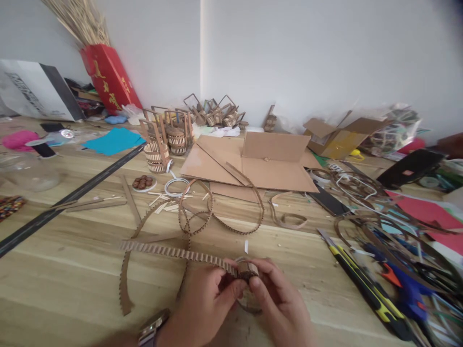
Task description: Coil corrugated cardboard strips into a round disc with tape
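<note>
The left hand (211,299) and right hand (284,301) are nearly closed, thumbs and fingers pinching a small cardboard coil (248,270) between them, just above the near part of the bench (83,274). A corrugated strip (173,251) extends leftward from it; a yellow-and-black cutter (363,284) lies to the right.

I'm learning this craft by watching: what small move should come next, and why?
Probably wind the corrugated strip a little further around the small roll: the left hand pinches the strip beside the roll, the right hand holds the roll, and a long length trails loose.
</note>
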### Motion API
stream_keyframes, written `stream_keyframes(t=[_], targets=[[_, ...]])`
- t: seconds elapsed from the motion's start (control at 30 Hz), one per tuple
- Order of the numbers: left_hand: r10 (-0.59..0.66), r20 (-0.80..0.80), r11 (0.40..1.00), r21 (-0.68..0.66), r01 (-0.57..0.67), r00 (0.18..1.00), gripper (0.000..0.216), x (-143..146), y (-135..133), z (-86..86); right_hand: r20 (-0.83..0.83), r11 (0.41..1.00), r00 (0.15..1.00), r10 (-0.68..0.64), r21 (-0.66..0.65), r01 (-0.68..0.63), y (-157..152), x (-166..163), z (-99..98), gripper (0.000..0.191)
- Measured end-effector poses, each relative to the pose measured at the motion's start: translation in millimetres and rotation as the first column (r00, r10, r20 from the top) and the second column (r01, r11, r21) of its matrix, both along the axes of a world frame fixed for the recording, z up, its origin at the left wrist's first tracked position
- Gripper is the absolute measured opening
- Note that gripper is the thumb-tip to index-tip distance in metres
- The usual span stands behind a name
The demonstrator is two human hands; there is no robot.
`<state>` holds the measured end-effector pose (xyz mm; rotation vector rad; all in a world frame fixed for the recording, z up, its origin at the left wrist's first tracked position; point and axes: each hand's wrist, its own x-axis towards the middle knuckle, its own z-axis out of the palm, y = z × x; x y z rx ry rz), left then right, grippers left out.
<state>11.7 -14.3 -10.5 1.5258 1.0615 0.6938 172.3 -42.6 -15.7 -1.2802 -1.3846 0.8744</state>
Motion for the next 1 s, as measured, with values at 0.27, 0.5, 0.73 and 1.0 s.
stream_keyframes(t=[0.27,0.5,0.73,1.0], targets=[[-0.007,0.036,0.998,-0.058,0.009,0.999,0.020,2,6,13.1,0.155,0.999,0.987,0.031,0.023,-0.035,2,5,5.9,0.023],[0.043,0.163,0.988,-0.151,-0.018,0.986,0.022,3,11,13.4,0.106,0.999,0.994,-0.033,0.017,0.032,3,4,5.3,0.025],[0.056,0.238,0.973,-0.231,0.001,0.970,0.026,1,12,11.1,0.083,0.998,0.995,-0.062,0.037,0.059,3,3,1.6,0.027],[-0.028,0.131,0.994,-0.104,0.042,0.991,0.021,-5,13,10.0,0.280,0.992,0.955,0.094,0.051,-0.113,6,14,6.2,0.017]])
